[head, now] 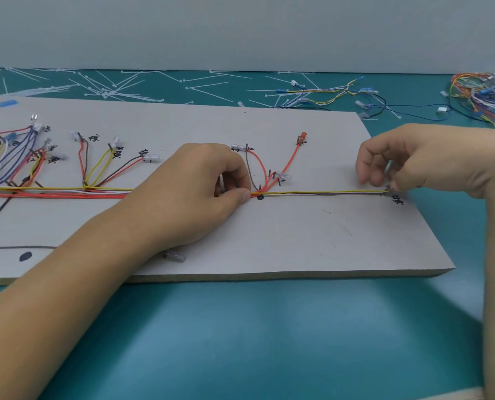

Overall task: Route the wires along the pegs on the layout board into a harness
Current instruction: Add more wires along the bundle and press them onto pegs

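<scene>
2 wires [321, 193] pinched taut btwn L hand [208, 180] & R hand [413, 160].

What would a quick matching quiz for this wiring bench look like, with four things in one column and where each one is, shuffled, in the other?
Things:
1. left hand
2. right hand
3. orange connector
4. white cable ties

Places:
A. scattered on the green table behind the board
B. pinching the wire bundle mid-board
C. beside a peg, ending a red wire
D. holding the right end of the yellow and grey wires

Pairs: 1-B, 2-D, 3-C, 4-A.
</scene>
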